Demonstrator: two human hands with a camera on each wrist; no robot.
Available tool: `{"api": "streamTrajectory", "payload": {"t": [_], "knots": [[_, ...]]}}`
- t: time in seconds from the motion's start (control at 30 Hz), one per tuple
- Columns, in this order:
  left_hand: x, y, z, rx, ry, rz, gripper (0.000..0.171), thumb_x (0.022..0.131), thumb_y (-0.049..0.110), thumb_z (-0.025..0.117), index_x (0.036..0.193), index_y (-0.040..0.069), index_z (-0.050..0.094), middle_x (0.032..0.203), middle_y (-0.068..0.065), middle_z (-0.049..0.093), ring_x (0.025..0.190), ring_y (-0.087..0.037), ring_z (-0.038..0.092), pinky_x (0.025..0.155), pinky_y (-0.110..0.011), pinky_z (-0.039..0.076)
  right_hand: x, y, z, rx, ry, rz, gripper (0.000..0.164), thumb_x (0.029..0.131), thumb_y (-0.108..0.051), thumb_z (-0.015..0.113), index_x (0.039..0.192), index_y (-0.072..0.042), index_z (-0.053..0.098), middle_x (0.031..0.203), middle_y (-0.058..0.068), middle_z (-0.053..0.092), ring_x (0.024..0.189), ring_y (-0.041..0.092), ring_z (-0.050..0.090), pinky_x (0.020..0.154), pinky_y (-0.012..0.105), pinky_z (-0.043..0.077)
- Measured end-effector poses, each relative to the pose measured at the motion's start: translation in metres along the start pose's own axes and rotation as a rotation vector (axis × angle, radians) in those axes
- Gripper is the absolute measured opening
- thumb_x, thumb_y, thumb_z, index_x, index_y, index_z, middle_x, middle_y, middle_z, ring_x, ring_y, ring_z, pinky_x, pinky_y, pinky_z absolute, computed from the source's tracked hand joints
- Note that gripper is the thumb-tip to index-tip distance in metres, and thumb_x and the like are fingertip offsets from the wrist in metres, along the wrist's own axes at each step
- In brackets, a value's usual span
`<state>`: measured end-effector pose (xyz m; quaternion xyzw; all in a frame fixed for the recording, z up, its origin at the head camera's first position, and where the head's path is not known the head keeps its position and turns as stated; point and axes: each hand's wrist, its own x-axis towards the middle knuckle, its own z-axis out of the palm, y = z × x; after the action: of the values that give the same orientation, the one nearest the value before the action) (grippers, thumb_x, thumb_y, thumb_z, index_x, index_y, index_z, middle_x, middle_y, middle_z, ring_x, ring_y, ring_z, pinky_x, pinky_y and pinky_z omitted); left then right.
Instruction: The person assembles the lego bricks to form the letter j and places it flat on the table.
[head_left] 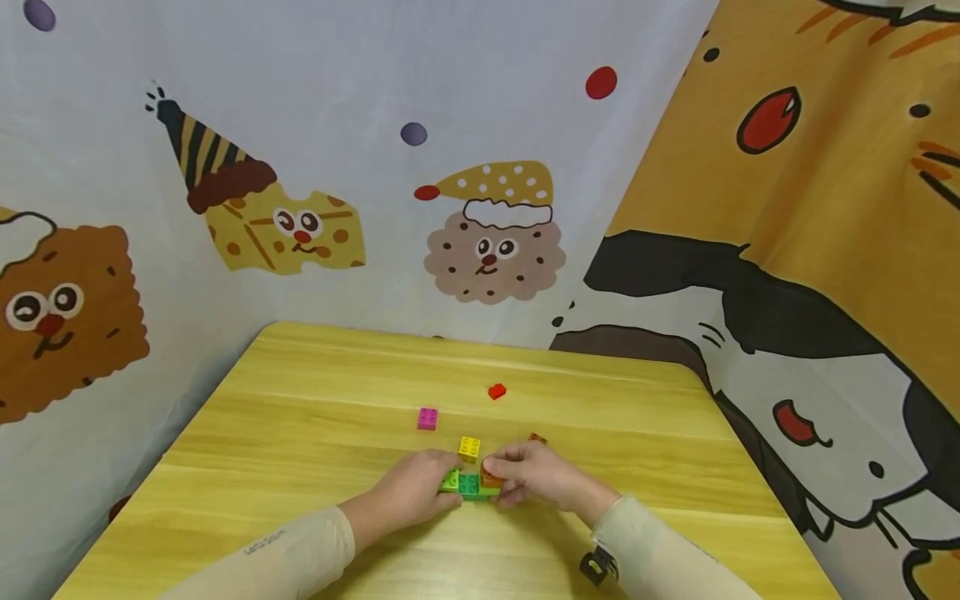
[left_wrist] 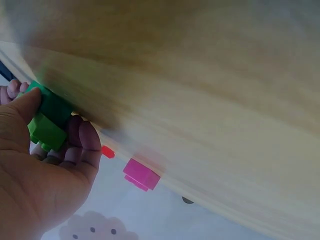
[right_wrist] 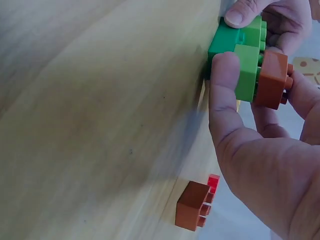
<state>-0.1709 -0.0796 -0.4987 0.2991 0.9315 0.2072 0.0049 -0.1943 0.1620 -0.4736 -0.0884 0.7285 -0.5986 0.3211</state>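
Note:
A dark green brick (head_left: 468,485) lies low on the table between both hands, with a light green brick on each end. My left hand (head_left: 412,490) grips the left end, its thumb against the dark green side and its fingers round the left light green brick (left_wrist: 47,131). At the other end, my right hand (head_left: 542,477) holds a brown brick (right_wrist: 271,80) over the right light green brick (right_wrist: 246,75). One right fingertip presses that light green brick's side. A thin gap with studs shows between the brown and light green bricks in the right wrist view.
Just beyond the hands sits a yellow brick (head_left: 469,448). A pink brick (head_left: 427,418) lies farther left and a small red brick (head_left: 497,391) farther back. Another brown brick (right_wrist: 192,205) stands behind the right hand. A black item (head_left: 596,567) shows by the right cuff.

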Motion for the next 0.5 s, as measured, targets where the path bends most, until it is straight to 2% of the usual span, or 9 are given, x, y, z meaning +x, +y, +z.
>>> {"api": "streamTrajectory", "payload": {"t": [0.27,0.5], "knots": [[-0.0004,0.0001,0.0006,-0.014,0.002,-0.001,0.046,0.084,0.034,0.079,0.120,0.008,0.068,0.116,-0.007,0.069,0.103,-0.022,0.065,0.088,-0.037,0.054,0.0050,0.0030,0.0050,-0.069,0.060,-0.019,0.043,0.093,-0.033,0.071,0.117,0.003,0.068,0.102,0.017,0.069,0.080,0.027,0.069,0.076,0.040,0.059],[-0.0004,0.0006,-0.0017,-0.033,-0.008,0.006,0.047,0.084,0.033,0.079,0.121,0.007,0.068,0.116,-0.008,0.069,0.103,-0.022,0.065,0.089,-0.037,0.054,0.0055,0.0055,0.0088,-0.099,0.111,-0.026,0.039,0.093,-0.034,0.070,0.113,0.000,0.070,0.095,0.012,0.071,0.074,0.022,0.067,0.073,0.038,0.059]]}}
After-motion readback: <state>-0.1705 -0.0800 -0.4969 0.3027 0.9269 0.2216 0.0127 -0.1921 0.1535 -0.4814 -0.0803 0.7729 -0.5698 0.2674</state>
